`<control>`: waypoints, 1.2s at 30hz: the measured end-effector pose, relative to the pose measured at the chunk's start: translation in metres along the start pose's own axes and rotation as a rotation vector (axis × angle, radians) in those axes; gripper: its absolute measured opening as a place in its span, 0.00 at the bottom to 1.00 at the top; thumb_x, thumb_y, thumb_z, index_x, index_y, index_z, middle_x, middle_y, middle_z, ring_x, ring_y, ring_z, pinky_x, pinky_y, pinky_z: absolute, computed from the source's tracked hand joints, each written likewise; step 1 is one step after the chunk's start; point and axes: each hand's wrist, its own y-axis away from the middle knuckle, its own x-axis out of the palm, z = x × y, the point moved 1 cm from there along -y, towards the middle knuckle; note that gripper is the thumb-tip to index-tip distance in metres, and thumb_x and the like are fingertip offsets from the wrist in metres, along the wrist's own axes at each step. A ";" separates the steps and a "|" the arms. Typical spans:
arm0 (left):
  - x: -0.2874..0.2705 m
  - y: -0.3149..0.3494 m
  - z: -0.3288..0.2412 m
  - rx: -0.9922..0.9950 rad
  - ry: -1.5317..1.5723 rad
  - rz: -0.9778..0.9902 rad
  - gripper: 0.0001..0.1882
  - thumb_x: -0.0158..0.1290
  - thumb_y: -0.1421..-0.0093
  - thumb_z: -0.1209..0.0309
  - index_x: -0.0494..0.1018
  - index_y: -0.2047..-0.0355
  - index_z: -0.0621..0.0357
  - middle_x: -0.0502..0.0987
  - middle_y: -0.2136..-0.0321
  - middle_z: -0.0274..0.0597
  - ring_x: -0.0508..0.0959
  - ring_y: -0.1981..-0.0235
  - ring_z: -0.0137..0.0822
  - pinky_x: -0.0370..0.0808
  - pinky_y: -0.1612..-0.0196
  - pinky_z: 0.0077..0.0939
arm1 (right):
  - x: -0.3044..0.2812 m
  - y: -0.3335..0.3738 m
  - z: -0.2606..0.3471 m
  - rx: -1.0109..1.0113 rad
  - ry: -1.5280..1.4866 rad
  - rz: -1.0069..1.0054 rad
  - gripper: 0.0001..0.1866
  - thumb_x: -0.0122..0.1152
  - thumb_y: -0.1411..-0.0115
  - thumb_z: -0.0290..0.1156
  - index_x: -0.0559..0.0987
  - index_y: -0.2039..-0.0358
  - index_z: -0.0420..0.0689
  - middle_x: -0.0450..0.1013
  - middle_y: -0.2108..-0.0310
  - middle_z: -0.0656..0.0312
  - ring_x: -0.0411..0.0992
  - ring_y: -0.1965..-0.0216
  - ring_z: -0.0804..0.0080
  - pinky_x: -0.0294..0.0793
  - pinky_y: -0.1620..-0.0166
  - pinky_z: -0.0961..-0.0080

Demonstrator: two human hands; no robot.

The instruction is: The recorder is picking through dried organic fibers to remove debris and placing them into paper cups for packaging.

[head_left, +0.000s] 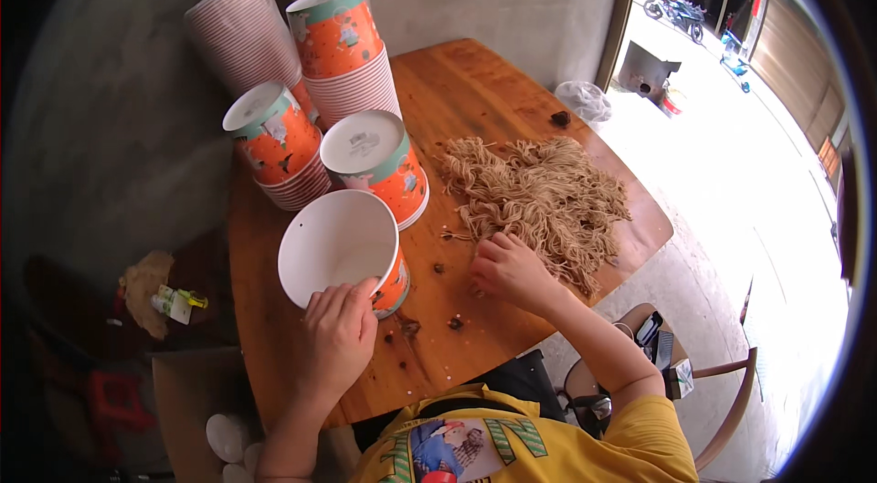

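A white paper tub (329, 241) with an orange printed outside leans toward me on the wooden table, its open mouth showing an empty inside with a small dark speck. My left hand (343, 328) grips the near right part of its rim, thumb and fingers closed over the edge. To the right lies a loose heap of tan, wavy strings (548, 204). At the near left edge of this heap is my right hand (512, 273), its fingers curled together; what they pinch, if anything, is hidden. An upside-down orange tub (388, 163) stands just behind the tilted one.
Nested stacks of tubs (352, 72) rise at the back left by the grey wall. Dark crumbs and white bits dot the wooden table (448, 99). A cardboard box (196, 392) stands below left, and a wooden chair (731, 401) holding small items is at right.
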 end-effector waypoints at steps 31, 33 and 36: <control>-0.036 -0.006 -0.001 -0.425 0.499 0.107 0.15 0.50 0.39 0.81 0.73 0.51 0.63 0.76 0.64 0.41 0.77 0.66 0.28 0.73 0.63 0.20 | -0.011 -0.077 0.127 0.332 -0.791 -0.424 0.10 0.63 0.44 0.26 0.69 0.68 0.41 0.73 0.71 0.55 0.75 0.74 0.57 0.76 0.72 0.66; -0.034 -0.005 0.001 -0.430 0.488 0.117 0.15 0.50 0.39 0.80 0.73 0.51 0.63 0.76 0.64 0.41 0.77 0.66 0.27 0.73 0.63 0.20 | -0.009 -0.080 0.127 0.341 -0.796 -0.426 0.10 0.63 0.44 0.26 0.69 0.68 0.41 0.73 0.71 0.55 0.75 0.75 0.56 0.76 0.72 0.65; -0.030 -0.005 0.001 -0.367 0.498 0.076 0.16 0.50 0.40 0.80 0.73 0.50 0.61 0.75 0.64 0.45 0.78 0.69 0.37 0.76 0.67 0.26 | -0.010 -0.079 0.125 0.327 -0.778 -0.434 0.10 0.63 0.44 0.26 0.69 0.68 0.41 0.72 0.70 0.54 0.74 0.75 0.54 0.75 0.73 0.64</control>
